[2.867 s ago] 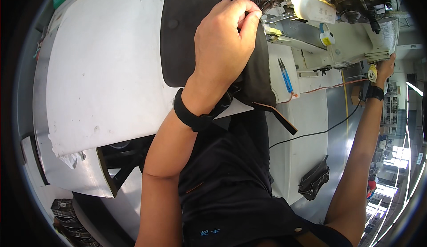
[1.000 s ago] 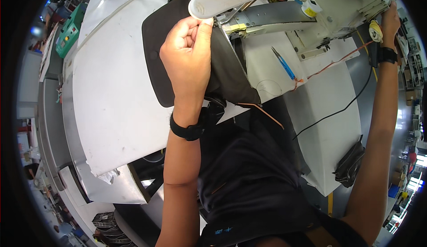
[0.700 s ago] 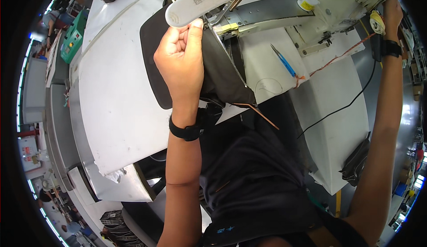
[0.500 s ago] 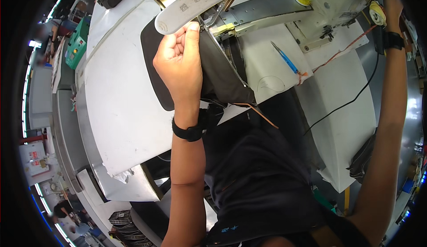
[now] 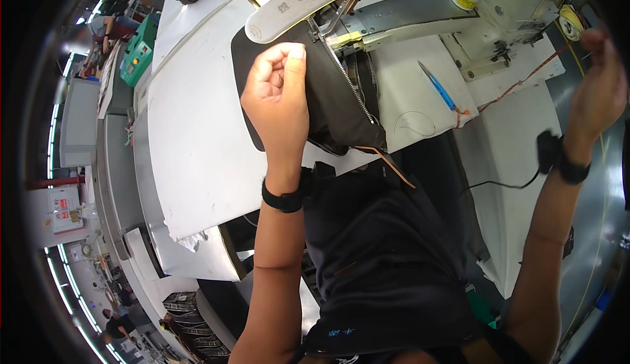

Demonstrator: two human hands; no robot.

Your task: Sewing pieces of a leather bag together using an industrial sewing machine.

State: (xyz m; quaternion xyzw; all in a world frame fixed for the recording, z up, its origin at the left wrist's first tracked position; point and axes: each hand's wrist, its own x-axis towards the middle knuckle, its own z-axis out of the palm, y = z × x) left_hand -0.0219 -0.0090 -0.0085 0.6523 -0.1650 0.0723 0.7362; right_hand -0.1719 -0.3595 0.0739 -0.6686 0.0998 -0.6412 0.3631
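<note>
My left hand (image 5: 279,95) is closed just above a dark fabric bag piece (image 5: 328,95). Its thumb presses on the curled forefinger; whatever may lie in that pinch is too small to make out. A metal zipper (image 5: 354,88) runs down the bag piece, whose upper part lies at the narrow arm of a sewing machine (image 5: 420,23). Over by the right edge, my right hand (image 5: 597,95) is raised, blurred, its fingers partly bent. No object shows in it. A wristband (image 5: 574,167) with a black cable is on that arm.
Blue thread snips (image 5: 440,88) on an orange cord lie right of the bag piece, beside a loose thread. A white lamp (image 5: 295,6) hangs above my left hand. The white table (image 5: 197,154) extends leftward. A brown strip (image 5: 394,167) dangles over its front edge.
My right hand has come back from the machine's far right side toward me. My left hand has drawn slightly away from the lamp and needle area. The whole view has shifted a little.
</note>
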